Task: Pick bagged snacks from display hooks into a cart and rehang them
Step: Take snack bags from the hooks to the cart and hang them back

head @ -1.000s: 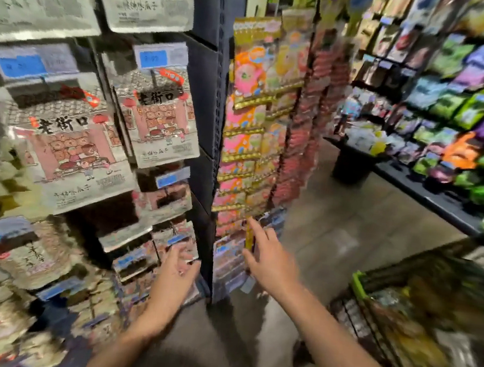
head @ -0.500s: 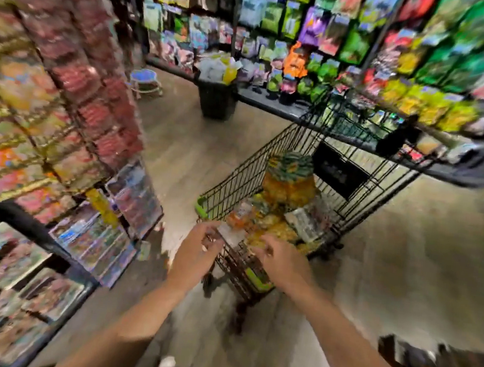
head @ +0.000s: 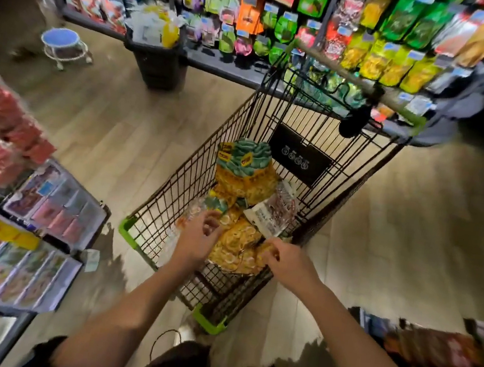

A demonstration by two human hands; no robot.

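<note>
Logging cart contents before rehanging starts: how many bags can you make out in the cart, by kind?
Yellow ring-snack bags with green tops: at least 3, piled and overlapping, so the count is uncertain
White bag with reddish contents: 1
Clear bag under the left hand: 1, partly hidden
Total: about 5 in the cart

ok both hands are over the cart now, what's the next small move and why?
Probably close the left hand on the yellow snack bag beneath it and lift. Both hands hover over the bags in the cart; the right hand seems to hold nothing yet.
</note>
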